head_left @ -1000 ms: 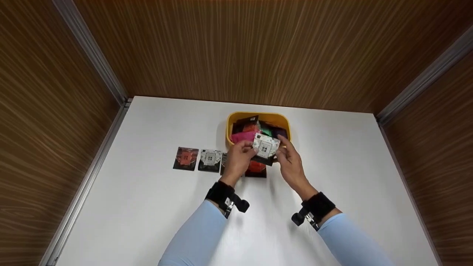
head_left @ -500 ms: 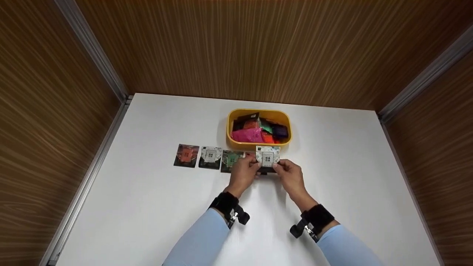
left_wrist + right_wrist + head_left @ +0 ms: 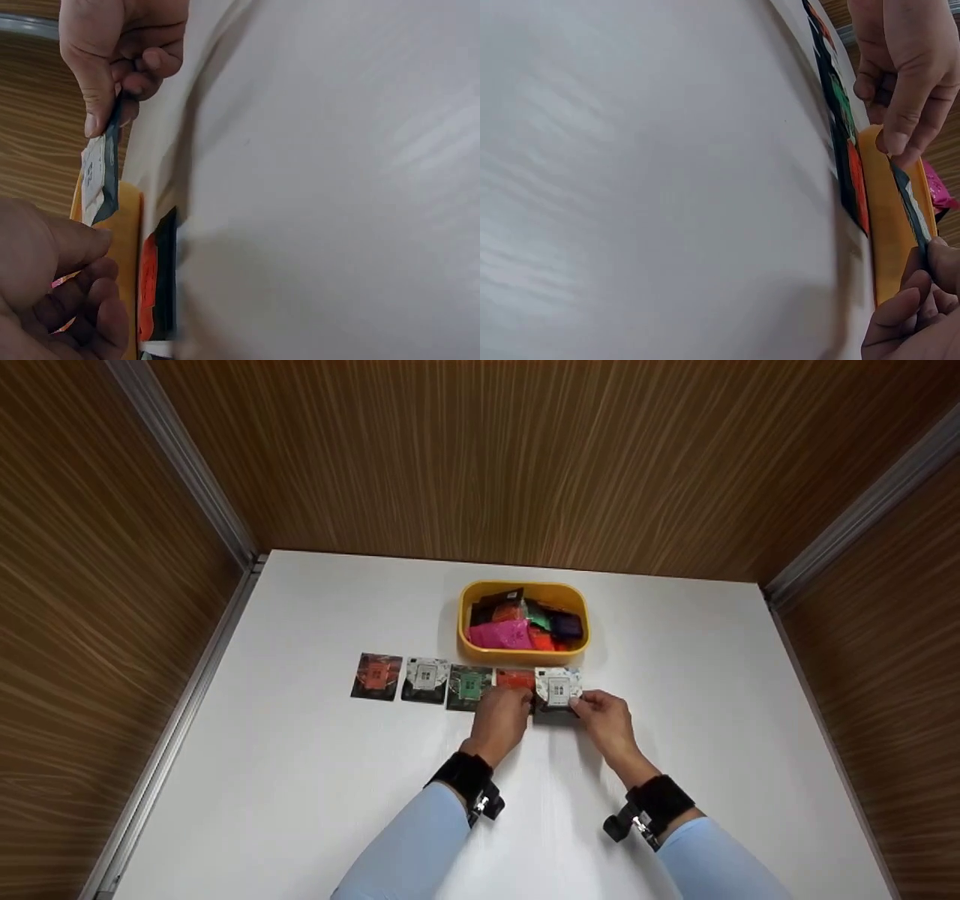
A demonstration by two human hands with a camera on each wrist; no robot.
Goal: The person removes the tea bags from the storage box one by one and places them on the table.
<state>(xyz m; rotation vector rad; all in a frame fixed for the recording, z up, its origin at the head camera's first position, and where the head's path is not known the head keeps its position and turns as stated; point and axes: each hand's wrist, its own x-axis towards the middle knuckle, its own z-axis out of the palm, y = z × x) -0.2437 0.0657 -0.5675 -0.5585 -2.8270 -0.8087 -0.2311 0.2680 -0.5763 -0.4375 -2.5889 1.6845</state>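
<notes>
Head view: the white-and-black sachet point(image 3: 558, 688) is at 5 o'clock from the yellow tub point(image 3: 519, 655), 4 more sachets point(image 3: 466, 688) toward 9. Left wrist: your right hand point(image 3: 109, 49) pinches its 12 o'clock end. Right wrist: your left hand point(image 3: 913, 75) pinches the opposite end.

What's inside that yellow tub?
The yellow tub holds a jumble: a pink packet, a green packet, a dark purple packet and some orange packets. Whatever lies beneath them is covered, so I can't see the bottom.
</notes>
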